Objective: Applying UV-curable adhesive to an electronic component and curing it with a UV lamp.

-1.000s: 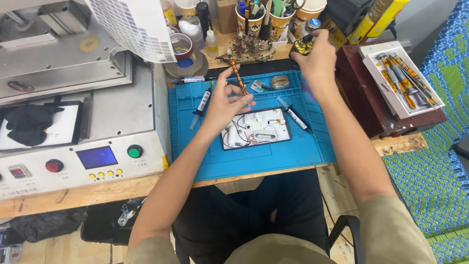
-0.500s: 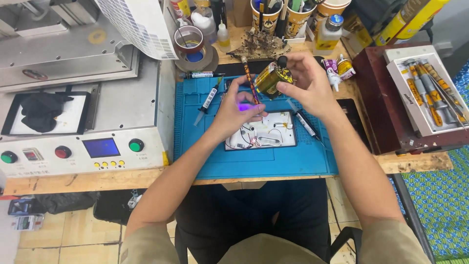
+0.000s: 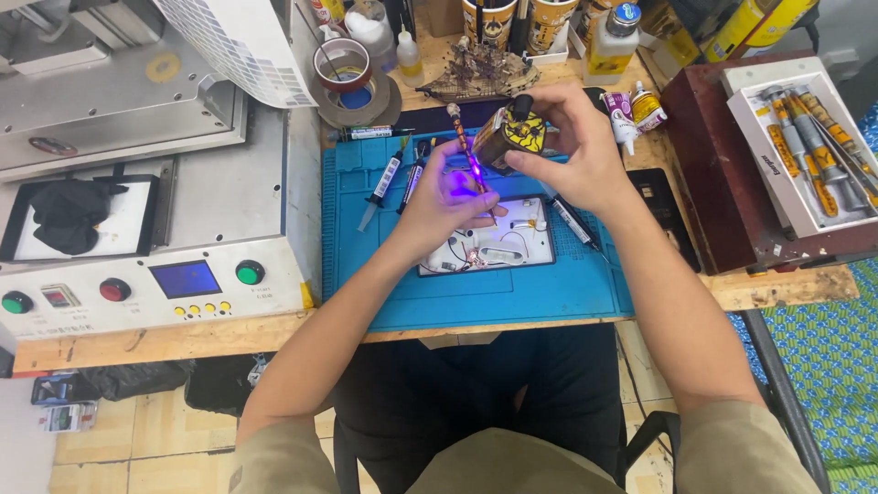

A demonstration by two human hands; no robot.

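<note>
Since 0.5 s ago: both hands have stayed raised together at upper centre, over the blue mat (image 3: 585, 284). Right hand (image 3: 572, 151) is clamped around a small yellow-and-black bottle (image 3: 510, 133), tilted toward the left. Left hand (image 3: 448, 201) pinches a thin stick (image 3: 468, 155), long axis running up-left to down-right, touching the bottle's left side. Purple glow at its fingers. Opened phone (image 3: 498, 242) lies just below.

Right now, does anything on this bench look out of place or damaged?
Nothing stands out. The opened phone lies flat on the blue mat; the left hand holds a thin pen tool, the right hand a small yellow bottle.
</note>
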